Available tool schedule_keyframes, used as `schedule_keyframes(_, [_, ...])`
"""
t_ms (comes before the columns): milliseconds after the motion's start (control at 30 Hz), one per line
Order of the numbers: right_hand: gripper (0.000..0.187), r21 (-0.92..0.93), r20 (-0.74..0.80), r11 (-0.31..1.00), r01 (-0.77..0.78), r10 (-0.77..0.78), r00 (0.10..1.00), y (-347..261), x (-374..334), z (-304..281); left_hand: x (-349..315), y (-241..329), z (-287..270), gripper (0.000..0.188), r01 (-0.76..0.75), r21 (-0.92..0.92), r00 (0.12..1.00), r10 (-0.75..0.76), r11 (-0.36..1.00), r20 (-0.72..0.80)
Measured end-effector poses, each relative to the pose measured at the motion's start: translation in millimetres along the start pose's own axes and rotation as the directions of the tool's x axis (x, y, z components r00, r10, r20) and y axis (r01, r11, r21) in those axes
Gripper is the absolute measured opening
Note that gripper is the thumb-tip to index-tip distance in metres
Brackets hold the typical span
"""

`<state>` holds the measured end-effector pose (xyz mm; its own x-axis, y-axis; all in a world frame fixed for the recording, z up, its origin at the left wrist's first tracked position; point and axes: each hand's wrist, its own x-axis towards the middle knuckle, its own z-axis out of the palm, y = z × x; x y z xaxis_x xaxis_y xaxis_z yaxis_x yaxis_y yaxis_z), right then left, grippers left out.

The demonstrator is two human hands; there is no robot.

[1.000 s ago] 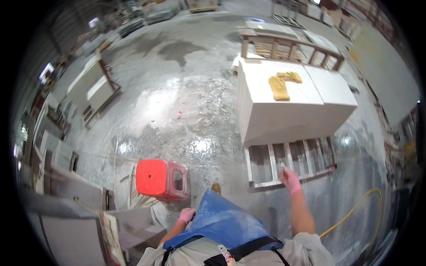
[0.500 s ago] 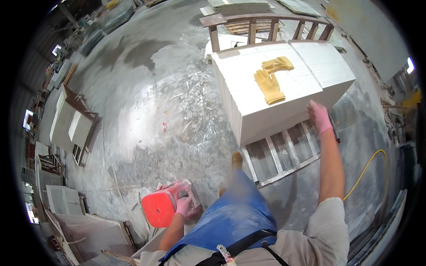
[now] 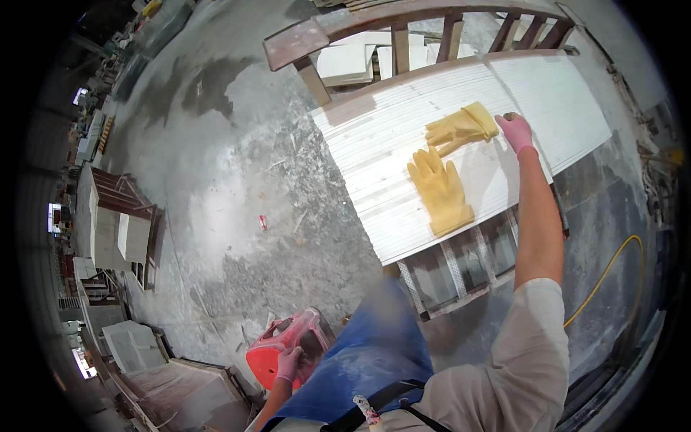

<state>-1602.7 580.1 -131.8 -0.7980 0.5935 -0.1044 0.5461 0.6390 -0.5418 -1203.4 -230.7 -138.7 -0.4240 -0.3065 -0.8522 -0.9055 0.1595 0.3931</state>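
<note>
My left hand [image 3: 289, 363], in a pink glove, grips a red plastic stool [image 3: 263, 366] by its frame. The stool is tipped on its side, low by my left leg. Over a stack of white slabs [image 3: 374, 194], my right hand [image 3: 515, 133], also pink-gloved, has its fingers curled in. It is close to the cuff of one yellow rubber glove [image 3: 461, 129]; whether it touches that cuff I cannot tell. A small dark spot shows at its fingertips. A second yellow rubber glove [image 3: 440, 193] lies flat on the slabs, nearer me.
The slabs stand on a metal frame [image 3: 461, 277], with a brown slatted rack [image 3: 399, 50] behind them. A yellow hose [image 3: 601, 282] curves over the floor at right. More slabs [image 3: 108, 234] lean on a rack at left. My blue apron [image 3: 374, 338] hangs in front.
My right hand has moved from the slab stack's near side up over its top, beside the yellow gloves. The view has moved closer to the stack. The red stool has turned in my left hand.
</note>
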Motion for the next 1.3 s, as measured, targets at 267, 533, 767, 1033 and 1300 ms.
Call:
schedule_keyframes(267, [0.055,-0.161,0.049,0.986,-0.046,0.054,0.997,-27.9,33.3,35.8,-20.7,129.0,52.9,0.026,-0.11,0.01,0.989,0.108,0.994,0.104])
schedule_keyframes(533, [0.039,0.208,0.206,0.977,0.045,-0.089,0.975,-54.6,1.4,-18.5,-3.3,228.8,66.6,0.028,-0.186,0.041,0.96,0.173,0.982,0.222])
schedule_keyframes(767, [0.032,0.873,0.207,0.458,-0.167,-0.038,0.978,-117.7,-129.8,-113.3,33.4,336.9,111.8,0.032,-0.568,0.218,0.728,0.36,0.794,0.584])
schedule_keyframes(1033, [0.032,0.999,-0.045,0.001,0.045,0.081,0.996,-174.5,-296.2,-93.4,-20.4,418.5,162.4,0.016,-0.969,-0.072,0.024,0.376,0.238,0.926])
schedule_keyframes(1300, [0.028,0.307,0.104,0.952,-0.012,-0.021,0.994,-230.8,-415.0,-82.3,-133.6,455.2,170.5,0.033,-0.72,-0.578,-0.686,0.271,-0.385,0.675])
